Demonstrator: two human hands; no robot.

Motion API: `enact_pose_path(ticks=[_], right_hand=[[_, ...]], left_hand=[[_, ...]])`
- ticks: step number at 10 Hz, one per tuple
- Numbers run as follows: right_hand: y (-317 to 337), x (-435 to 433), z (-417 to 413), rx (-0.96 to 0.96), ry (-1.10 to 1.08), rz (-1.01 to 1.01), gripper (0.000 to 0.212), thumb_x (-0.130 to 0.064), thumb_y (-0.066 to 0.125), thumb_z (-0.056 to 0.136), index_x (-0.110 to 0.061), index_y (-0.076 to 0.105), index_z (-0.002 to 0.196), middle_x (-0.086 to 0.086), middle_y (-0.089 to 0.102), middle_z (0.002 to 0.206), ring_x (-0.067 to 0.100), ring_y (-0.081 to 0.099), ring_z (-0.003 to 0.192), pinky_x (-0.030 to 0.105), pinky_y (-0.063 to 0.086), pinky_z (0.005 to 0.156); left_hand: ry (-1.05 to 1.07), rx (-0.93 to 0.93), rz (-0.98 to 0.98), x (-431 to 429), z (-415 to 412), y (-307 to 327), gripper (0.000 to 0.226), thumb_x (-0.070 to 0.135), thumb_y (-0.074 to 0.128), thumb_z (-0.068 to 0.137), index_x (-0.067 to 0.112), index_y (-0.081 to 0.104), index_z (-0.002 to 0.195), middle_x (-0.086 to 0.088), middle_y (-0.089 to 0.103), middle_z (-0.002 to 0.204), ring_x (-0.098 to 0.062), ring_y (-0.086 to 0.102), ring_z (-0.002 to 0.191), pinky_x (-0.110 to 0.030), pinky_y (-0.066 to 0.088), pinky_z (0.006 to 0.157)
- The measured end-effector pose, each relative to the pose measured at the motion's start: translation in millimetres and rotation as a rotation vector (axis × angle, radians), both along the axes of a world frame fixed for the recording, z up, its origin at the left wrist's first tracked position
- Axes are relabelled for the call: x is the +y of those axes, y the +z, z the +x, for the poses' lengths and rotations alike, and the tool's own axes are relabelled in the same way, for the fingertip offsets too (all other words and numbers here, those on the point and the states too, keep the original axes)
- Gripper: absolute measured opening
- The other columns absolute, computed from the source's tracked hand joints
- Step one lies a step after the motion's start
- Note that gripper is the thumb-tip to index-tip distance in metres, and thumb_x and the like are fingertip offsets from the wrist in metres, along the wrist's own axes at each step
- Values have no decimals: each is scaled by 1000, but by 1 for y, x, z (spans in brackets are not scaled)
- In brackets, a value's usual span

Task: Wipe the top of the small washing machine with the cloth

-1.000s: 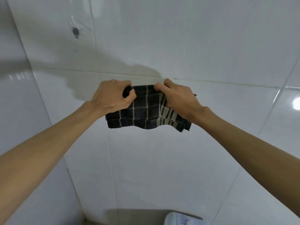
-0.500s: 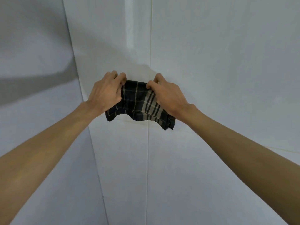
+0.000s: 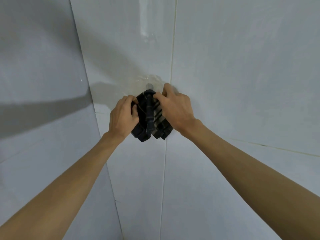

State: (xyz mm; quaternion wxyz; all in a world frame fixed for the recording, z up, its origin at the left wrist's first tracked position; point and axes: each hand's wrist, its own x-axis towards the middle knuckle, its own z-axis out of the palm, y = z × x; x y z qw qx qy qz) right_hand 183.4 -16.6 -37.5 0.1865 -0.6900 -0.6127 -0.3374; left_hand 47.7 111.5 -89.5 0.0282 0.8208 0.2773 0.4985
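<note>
Cloth [image 3: 149, 116]: dark plaid, bunched over a wall hook [image 3: 149, 86]
Left hand [image 3: 123, 116]: gripping cloth
Right hand [image 3: 174, 108]: gripping cloth
Wall [image 3: 242, 84]: white tile

Partly hidden: cloth [image 3: 147, 116], its side edges covered by left hand [image 3: 123, 116] and right hand [image 3: 174, 110]; wall hook [image 3: 149, 86] just above the hands, blurred, its lower part behind the cloth; both forearms cut off at the bottom edge.
</note>
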Motion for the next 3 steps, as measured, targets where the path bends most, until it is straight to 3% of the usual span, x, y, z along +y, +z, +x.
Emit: enact_pose_path(ticks=[2, 3], right_hand=[[-30, -25, 4, 60, 16, -15, 53, -10, 75, 75, -20, 63, 126, 8, 55, 91, 25, 57, 77, 25, 31, 47], [-61, -57, 23, 114, -16, -76, 59, -3, 64, 83, -26, 56, 137, 6, 58, 89, 25, 59, 83, 26, 27, 47]], left_hand=[[-93, -19, -256, -41, 4, -29, 27, 18, 65, 87, 16, 57, 113, -2, 63, 101, -19, 61, 85, -38, 54, 74], [-92, -14, -427, -62, 0, -44, 43, 20, 64, 89, 21, 53, 131, -6, 58, 116, -23, 61, 100, -35, 51, 84]])
